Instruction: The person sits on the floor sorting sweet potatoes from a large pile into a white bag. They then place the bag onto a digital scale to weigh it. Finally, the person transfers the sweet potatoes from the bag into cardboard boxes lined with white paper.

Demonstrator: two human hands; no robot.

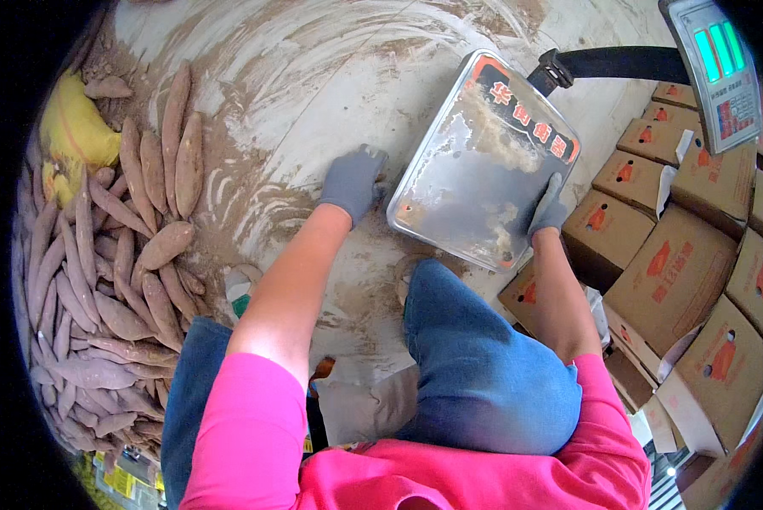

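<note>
My left hand (pixel 355 182) wears a grey glove and hovers over or near the dusty floor, just left of a platform scale. Its fingers are bent and a little apart, and nothing shows in them. My right hand (pixel 549 209), gloved too, grips the right edge of the platform scale (pixel 464 175). The thumb lies on top of the metal plate; the other fingers are hidden at the rim. The bare plate is dirt-smeared and bears large writing along its far side. A black post (pixel 620 62) joins it to a lit display panel (pixel 725 76).
A big heap of sweet potatoes (pixel 120 312) lies at the left, with a yellow sack (pixel 79 127) beside it. Printed cardboard boxes (pixel 668 280) stand packed together at the right, close to my right arm. Dust covers the concrete floor (pixel 330 95).
</note>
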